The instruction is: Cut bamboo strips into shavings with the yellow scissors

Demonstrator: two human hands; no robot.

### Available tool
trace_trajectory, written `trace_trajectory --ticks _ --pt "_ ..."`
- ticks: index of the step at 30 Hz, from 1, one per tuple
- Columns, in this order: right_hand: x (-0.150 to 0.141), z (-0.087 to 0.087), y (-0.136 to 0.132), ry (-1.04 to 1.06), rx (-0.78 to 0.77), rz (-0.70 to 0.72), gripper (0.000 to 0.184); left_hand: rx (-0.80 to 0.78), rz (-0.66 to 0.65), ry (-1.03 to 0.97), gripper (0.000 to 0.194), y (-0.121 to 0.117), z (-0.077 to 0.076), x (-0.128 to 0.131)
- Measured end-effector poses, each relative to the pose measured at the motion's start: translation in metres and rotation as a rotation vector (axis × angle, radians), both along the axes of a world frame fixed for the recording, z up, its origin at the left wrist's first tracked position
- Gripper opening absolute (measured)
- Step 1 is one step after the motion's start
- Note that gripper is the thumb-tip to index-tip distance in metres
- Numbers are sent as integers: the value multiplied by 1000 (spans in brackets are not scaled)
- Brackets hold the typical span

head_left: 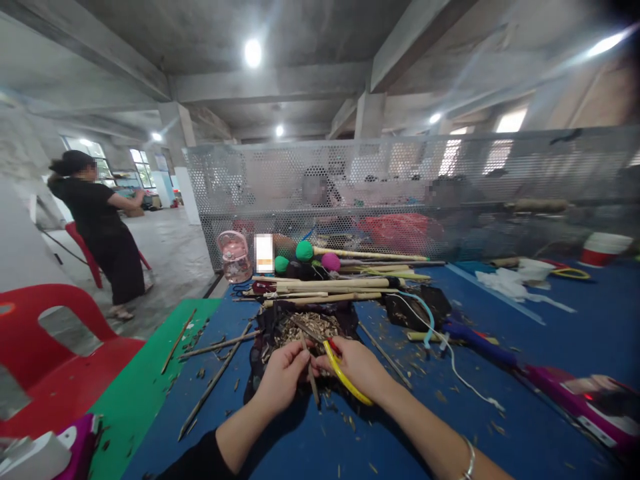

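Observation:
My left hand [281,375] is closed on a thin brown stick [313,388], which slants through its fingers. In my right hand [361,365] is a pair of scissors with yellow handles [346,381]; one handle loop curves out below the hand, and the blades point up and left beside the stick. Just beyond both hands lies a heap of short chopped stick pieces [327,325] on a black cloth or bag [259,350]. My fingertips partly hide the lower part of the heap. More chopped bits are scattered on the blue table [400,427].
Loose sticks [213,388] lie left of the cloth. Pale poles [330,287], green balls [304,251] and a pink bottle [236,257] sit behind. A perforated metal screen [280,180] borders the back. Purple device [575,400], right; red chair [65,340] and standing person [103,220], left.

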State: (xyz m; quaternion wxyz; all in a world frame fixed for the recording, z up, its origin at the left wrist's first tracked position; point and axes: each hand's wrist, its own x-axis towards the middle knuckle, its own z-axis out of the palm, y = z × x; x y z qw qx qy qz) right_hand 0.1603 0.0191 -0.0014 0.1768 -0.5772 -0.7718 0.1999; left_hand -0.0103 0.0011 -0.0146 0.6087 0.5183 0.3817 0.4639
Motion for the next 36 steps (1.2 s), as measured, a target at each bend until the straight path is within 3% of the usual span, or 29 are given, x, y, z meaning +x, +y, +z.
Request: trace_trajectory --ticks 4,14,19,23,29,36 --pt "-1 1 -3 23 42 -3 44 6 68 16 33 2 0 0" --pt "-10 6 -13 -35 154 19 50 96 47 182 34 -3 -3 1" --pt "-14 5 -14 -43 38 -29 44 151 91 252 34 0 -8 -1" --pt "-13 0 -10 -91 30 -39 44 189 109 271 33 3 -10 -5" --pt "-10 -4 -7 -116 6 -30 46 140 33 223 30 2 -4 -5" --pt "-11 -3 -7 -93 17 -54 50 57 73 137 31 5 -6 -2"
